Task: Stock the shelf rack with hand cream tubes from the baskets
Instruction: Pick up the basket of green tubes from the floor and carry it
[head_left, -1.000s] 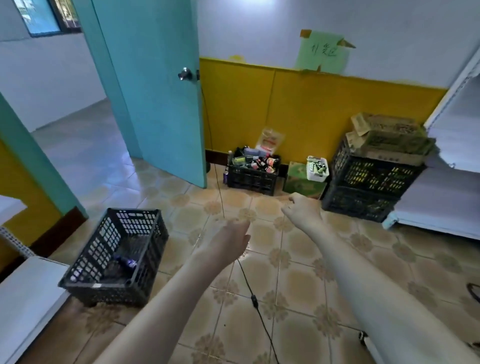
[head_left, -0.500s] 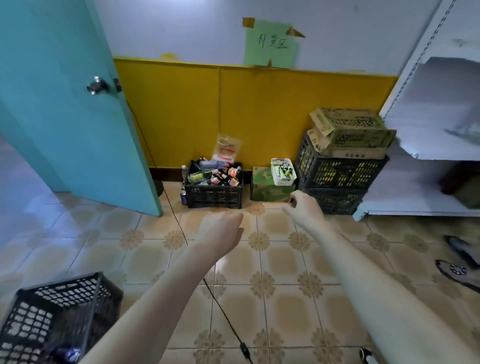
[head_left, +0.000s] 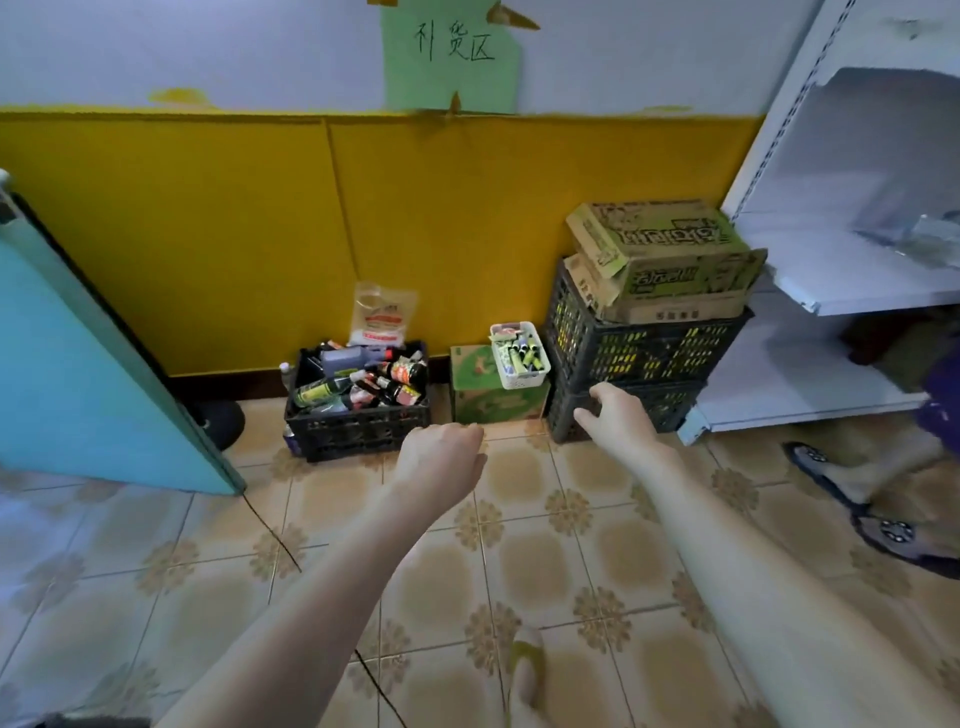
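The small white basket of tubes sits on a green box by the wall, beyond both outstretched arms. The left hand is loosely curled, empty; the right hand is spread, holding nothing, before the stacked black crates.

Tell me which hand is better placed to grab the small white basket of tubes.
Right, probably. The right hand hovers open just below the white basket; the left hand hangs lower and farther left, near the bottle crate.

Bright, even daylight, soft shadows, slight overall blur, wide-angle bending toward the edges
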